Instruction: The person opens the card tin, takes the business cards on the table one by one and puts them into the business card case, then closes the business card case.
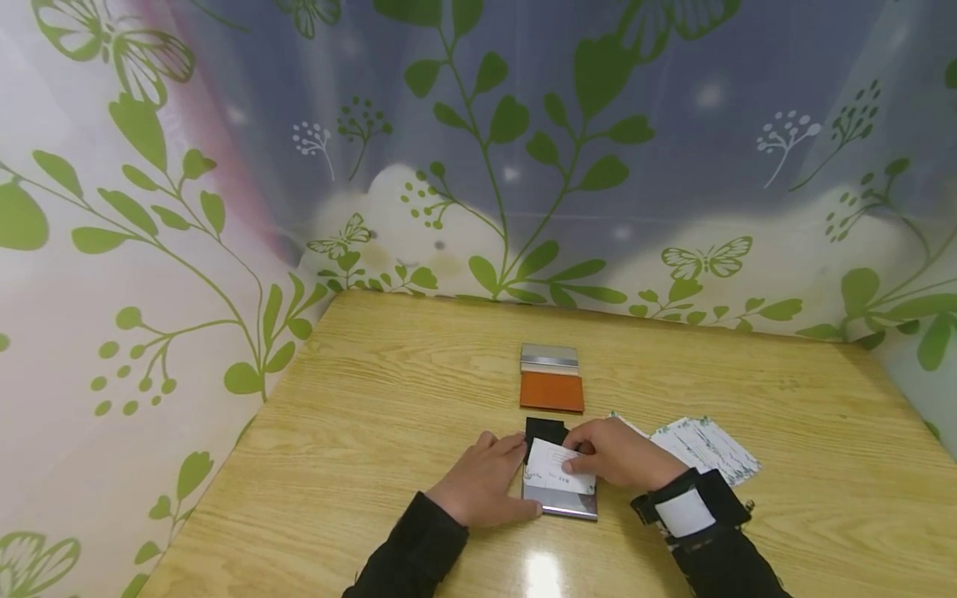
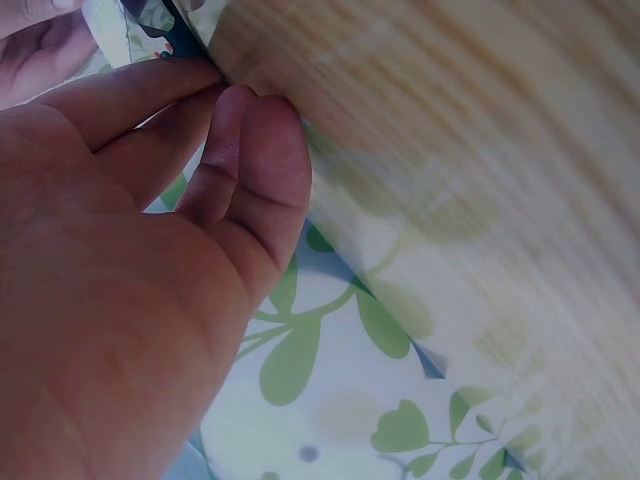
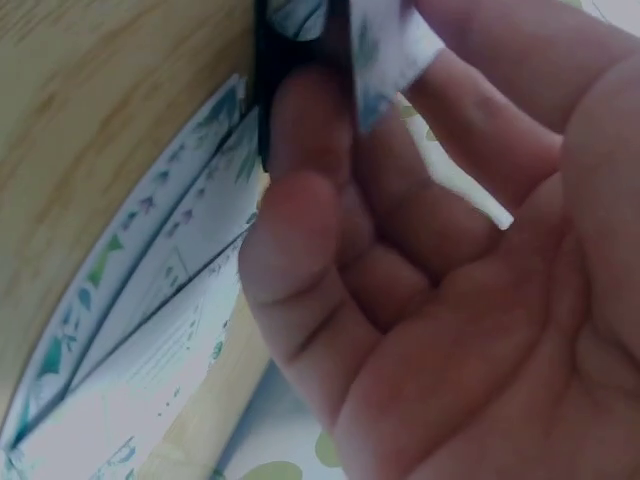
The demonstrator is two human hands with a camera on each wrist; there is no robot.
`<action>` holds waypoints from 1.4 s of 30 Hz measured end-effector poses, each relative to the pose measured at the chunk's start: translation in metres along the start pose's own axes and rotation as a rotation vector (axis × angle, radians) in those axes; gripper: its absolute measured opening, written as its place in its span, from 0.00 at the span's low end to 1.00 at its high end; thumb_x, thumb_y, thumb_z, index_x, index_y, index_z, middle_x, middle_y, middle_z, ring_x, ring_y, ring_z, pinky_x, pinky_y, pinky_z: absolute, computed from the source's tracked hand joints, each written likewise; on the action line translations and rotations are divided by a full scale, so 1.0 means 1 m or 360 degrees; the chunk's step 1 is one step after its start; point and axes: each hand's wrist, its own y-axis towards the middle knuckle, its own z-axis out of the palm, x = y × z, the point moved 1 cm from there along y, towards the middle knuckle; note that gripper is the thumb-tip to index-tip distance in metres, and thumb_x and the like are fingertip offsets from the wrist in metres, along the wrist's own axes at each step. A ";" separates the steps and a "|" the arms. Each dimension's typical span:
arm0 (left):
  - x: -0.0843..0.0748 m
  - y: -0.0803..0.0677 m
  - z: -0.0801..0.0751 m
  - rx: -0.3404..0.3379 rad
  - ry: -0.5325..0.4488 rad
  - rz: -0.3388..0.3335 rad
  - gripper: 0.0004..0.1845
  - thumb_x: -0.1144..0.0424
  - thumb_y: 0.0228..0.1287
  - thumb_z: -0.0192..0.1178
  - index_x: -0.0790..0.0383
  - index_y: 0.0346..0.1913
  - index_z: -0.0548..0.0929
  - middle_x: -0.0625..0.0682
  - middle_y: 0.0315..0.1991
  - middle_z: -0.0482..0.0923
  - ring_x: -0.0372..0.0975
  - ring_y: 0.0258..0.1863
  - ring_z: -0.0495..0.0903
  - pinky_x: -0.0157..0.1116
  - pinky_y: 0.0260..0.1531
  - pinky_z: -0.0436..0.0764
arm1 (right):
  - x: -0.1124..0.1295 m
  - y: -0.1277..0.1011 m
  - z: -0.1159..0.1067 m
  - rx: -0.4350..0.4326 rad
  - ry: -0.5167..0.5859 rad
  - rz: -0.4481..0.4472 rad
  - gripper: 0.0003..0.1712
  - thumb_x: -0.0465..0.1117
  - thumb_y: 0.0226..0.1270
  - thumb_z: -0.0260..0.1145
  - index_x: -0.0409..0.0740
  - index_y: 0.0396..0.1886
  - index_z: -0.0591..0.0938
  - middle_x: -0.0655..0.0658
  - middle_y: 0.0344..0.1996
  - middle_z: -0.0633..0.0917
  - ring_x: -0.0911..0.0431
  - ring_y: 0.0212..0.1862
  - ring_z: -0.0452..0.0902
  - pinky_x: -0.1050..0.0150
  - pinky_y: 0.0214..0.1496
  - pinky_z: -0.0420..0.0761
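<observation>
Hands meet over a silver card case (image 1: 559, 502) lying open on the wooden table (image 1: 389, 390), close to the person's edge of it. The left hand (image 1: 482, 482) rests against the case's left side, fingers fairly straight and steadying it rather than curling round it. The right hand (image 1: 616, 453) pinches a white card (image 1: 553, 467) between thumb and fingers, holding it over the case's open tray, just in front of the raised black lid (image 1: 546, 430). Just to the right of the case, partly under the right wrist, a loose spread of printed cards (image 1: 706, 448) lies fanned on the wood. Beyond the case, farther from the person, sits a second case (image 1: 552, 378), orange with a silver top.
</observation>
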 end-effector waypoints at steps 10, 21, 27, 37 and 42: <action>0.000 -0.001 -0.001 -0.0003 0.0027 0.0004 0.46 0.36 0.62 0.66 0.66 0.74 0.73 0.54 0.77 0.66 0.43 0.57 0.68 0.38 0.62 0.71 | 0.007 0.001 0.006 0.0035 0.0057 0.0007 0.08 0.37 0.62 0.77 0.46 0.37 0.84 0.54 0.27 0.80 0.58 0.32 0.74 0.63 0.36 0.76; 0.000 -0.001 -0.001 0.0006 0.0020 0.0001 0.46 0.36 0.63 0.65 0.65 0.75 0.72 0.53 0.78 0.65 0.42 0.55 0.67 0.37 0.60 0.71 | 0.012 -0.002 0.007 0.0056 -0.0001 -0.0018 0.09 0.40 0.62 0.78 0.50 0.32 0.84 0.56 0.26 0.80 0.59 0.30 0.74 0.63 0.33 0.76; -0.002 -0.002 -0.002 0.0011 0.0007 -0.0020 0.45 0.37 0.63 0.66 0.65 0.74 0.72 0.53 0.77 0.65 0.41 0.53 0.66 0.36 0.58 0.71 | 0.010 -0.001 0.007 0.0100 0.0022 -0.0055 0.06 0.45 0.63 0.78 0.52 0.33 0.86 0.58 0.27 0.82 0.59 0.31 0.76 0.62 0.33 0.76; -0.002 -0.002 -0.002 0.0027 0.0032 -0.0027 0.45 0.36 0.64 0.65 0.64 0.75 0.71 0.53 0.78 0.65 0.42 0.56 0.67 0.37 0.60 0.71 | 0.015 -0.003 0.005 0.0001 -0.0027 0.0015 0.13 0.49 0.66 0.75 0.46 0.43 0.86 0.53 0.33 0.84 0.57 0.37 0.78 0.58 0.40 0.80; -0.002 -0.002 -0.001 0.0039 0.0041 -0.0028 0.46 0.36 0.64 0.65 0.64 0.75 0.71 0.53 0.78 0.64 0.42 0.56 0.67 0.37 0.60 0.71 | 0.012 -0.003 0.007 -0.0237 -0.0255 0.0238 0.31 0.52 0.72 0.70 0.37 0.65 0.78 0.32 0.58 0.80 0.37 0.60 0.75 0.39 0.62 0.75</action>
